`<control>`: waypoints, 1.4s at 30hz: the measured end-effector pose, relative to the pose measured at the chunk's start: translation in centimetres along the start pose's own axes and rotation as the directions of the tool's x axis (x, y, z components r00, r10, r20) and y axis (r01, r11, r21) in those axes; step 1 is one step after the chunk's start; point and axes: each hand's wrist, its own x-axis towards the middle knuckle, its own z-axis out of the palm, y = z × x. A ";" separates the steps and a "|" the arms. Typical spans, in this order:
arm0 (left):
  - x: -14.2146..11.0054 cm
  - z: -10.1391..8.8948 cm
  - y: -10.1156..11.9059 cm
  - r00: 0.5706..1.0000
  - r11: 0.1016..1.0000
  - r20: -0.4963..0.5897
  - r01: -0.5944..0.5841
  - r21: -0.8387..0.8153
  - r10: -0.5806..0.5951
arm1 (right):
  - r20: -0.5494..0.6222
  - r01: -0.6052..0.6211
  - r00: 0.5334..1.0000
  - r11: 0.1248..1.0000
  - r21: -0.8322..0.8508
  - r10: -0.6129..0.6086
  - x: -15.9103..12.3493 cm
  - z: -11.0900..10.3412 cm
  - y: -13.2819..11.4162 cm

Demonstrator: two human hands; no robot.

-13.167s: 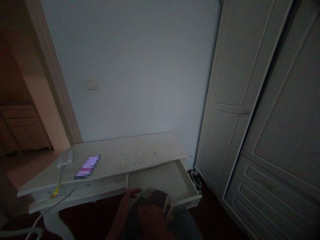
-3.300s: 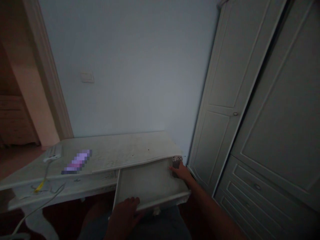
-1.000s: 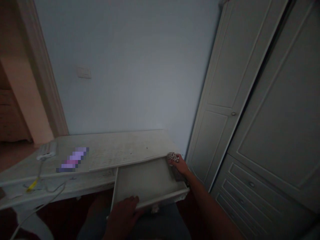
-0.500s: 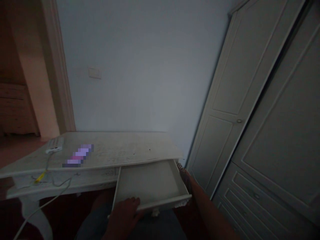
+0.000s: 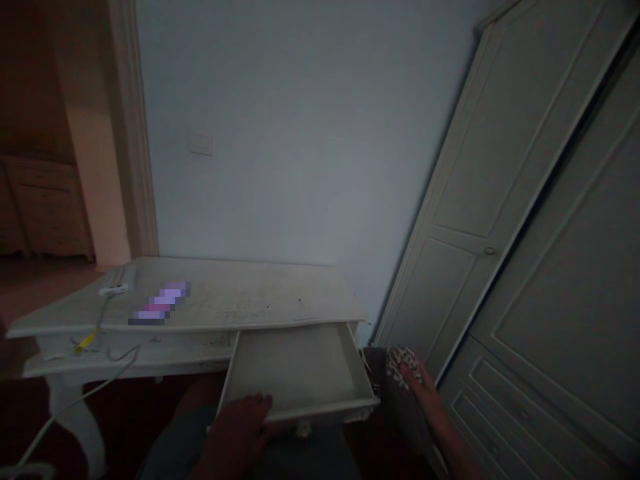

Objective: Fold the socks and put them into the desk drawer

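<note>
My left hand (image 5: 240, 423) is curled over the front edge of a pulled-out white drawer (image 5: 300, 367), near its left corner. Its fingertips rest just inside the drawer, and no objects show on the drawer's floor. To the right of the drawer, my right hand (image 5: 423, 387) is closed on a grey cloth item (image 5: 407, 407) with a white pattern at its upper end. This item hangs down along my forearm; dim light hides its exact kind. Darker material shows between it and the drawer's side.
The white desk (image 5: 270, 287) bears a pixelated phone-like object (image 5: 160, 305) and a white power strip (image 5: 114, 289). A cable with a yellow tag (image 5: 86, 341) droops over its front. A tall wardrobe (image 5: 455, 267) stands close on the right. A wall switch (image 5: 201, 143) is above the desk.
My right hand has come up from beside the drawer and moved right, bringing the grey cloth item into view. My left hand stays on the drawer front. The view has shifted slightly.
</note>
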 end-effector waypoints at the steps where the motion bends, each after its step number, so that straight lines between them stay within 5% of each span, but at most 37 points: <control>1: 0.0 0.0 -0.1 1.000 1.000 -0.006 0.002 -0.002 -0.002 | 0.080 0.038 0.996 0.999 -0.033 -0.035 -0.2 0.6 -0.6; 3: 0.2 0.0 -0.1 1.000 1.000 -0.014 -0.002 -0.008 0.002 | 0.340 0.210 0.929 0.966 -0.151 -0.149 -1.8 3.5 -1.3; 5: 0.3 0.0 -0.2 1.000 1.000 -0.020 -0.008 -0.009 0.008 | 0.686 0.482 0.704 0.833 -0.270 -0.185 -4.5 7.8 -1.5; 7: 0.4 0.0 -0.3 1.000 1.000 -0.019 -0.013 0.001 0.013 | 0.785 0.681 0.594 0.628 -0.377 -0.173 -7.2 11.9 -1.2; 10: 0.4 0.1 -0.4 1.000 1.000 0.000 -0.017 0.024 0.017 | 0.802 0.748 0.574 0.503 -0.434 -0.162 -9.1 14.7 -0.6; 17: 0.2 -0.6 0.2 1.000 0.999 0.006 0.006 -0.033 -0.005 | 0.797 0.728 0.549 0.614 -0.306 -0.253 -8.0 13.7 0.0; 23: 2.2 1.9 -3.2 0.987 0.948 -0.134 -0.129 -0.290 0.094 | 0.836 0.848 0.334 0.526 -0.065 -0.436 -11.4 23.1 1.7; 26: 1.9 3.5 -5.4 0.982 0.939 -0.155 -0.154 -0.308 0.110 | 0.790 0.858 0.257 0.508 0.079 -0.556 -12.5 25.9 2.2; 29: 0.7 3.0 -5.4 0.977 0.934 -0.163 -0.181 -0.307 0.136 | 0.736 0.865 0.235 0.481 0.140 -0.636 -12.5 24.9 2.2; 34: -0.7 -1.5 -2.3 0.955 0.919 -0.158 -0.286 -0.272 0.250 | 0.760 0.914 0.291 0.404 -0.042 -0.581 -10.4 18.6 2.0; 37: -0.4 -2.4 -1.5 0.956 0.931 -0.155 -0.281 -0.234 0.250 | 0.802 0.937 0.286 0.329 -0.119 -0.524 -9.4 15.4 2.7; 39: 0.3 -1.8 -1.9 0.966 0.933 -0.136 -0.249 -0.260 0.220 | 0.806 0.920 0.330 0.357 -0.160 -0.491 -9.1 14.3 3.5; 42: 1.5 -1.3 -2.9 0.991 0.916 -0.122 -0.099 -0.388 0.055 | 0.786 0.814 0.471 0.540 -0.214 -0.400 -9.2 14.1 3.7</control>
